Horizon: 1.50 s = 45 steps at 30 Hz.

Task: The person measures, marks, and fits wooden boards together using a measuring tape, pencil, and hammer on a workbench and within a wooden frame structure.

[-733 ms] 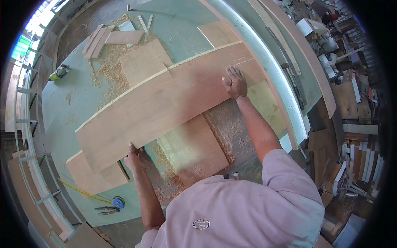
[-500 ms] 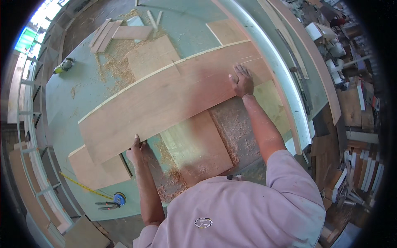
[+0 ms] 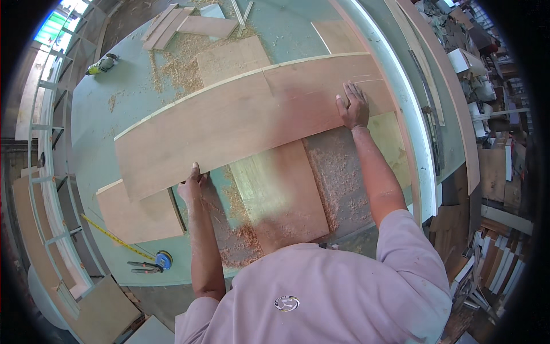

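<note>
A long plywood board [image 3: 229, 117] with a pale strip along its far edge lies slantwise across the green table, over other panels. My left hand [image 3: 193, 180] grips its near edge towards the left end, thumb on top and fingers underneath. Flat on the board's upper face near the right end rests my right hand [image 3: 353, 108], fingers stretched out. Beneath the board, a plywood panel [image 3: 286, 200] runs towards me, and a smaller panel [image 3: 140, 218] shows under its left end. A lens smudge blurs the board's middle.
Wood shavings [image 3: 177, 74] lie around stacked offcuts [image 3: 166, 26] at the back. A green power tool [image 3: 102, 64] sits far left. A tape measure [image 3: 163, 260] with its yellow blade out lies beside pliers [image 3: 143, 268]. On the right runs a long white metallic rail [image 3: 412, 126].
The whole view has shifted, so the table and everything on it appear higher and slightly right. Both hands keep their places on the board, which shows no clear movement of its own.
</note>
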Each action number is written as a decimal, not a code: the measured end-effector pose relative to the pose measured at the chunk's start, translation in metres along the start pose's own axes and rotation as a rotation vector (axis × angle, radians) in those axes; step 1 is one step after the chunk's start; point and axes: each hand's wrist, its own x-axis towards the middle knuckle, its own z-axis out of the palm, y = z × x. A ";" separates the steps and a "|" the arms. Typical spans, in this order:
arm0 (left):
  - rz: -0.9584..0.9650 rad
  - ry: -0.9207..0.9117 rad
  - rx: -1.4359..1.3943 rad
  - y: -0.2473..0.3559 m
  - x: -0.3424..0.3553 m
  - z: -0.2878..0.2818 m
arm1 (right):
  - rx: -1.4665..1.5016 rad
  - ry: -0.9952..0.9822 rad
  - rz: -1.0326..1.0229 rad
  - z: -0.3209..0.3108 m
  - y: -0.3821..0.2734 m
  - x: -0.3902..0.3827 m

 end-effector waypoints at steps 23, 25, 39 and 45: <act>0.014 -0.028 -0.032 0.015 0.022 0.018 | 0.015 0.018 -0.022 0.017 0.001 0.027; 0.019 -0.008 -0.031 0.021 0.016 0.024 | 0.011 0.020 -0.025 0.020 0.002 0.029; -0.002 -0.030 -0.048 0.025 0.034 0.030 | 0.001 0.013 -0.004 0.029 0.001 0.043; 0.010 -0.020 -0.046 0.024 0.044 0.033 | -0.018 0.063 -0.046 0.031 -0.001 0.050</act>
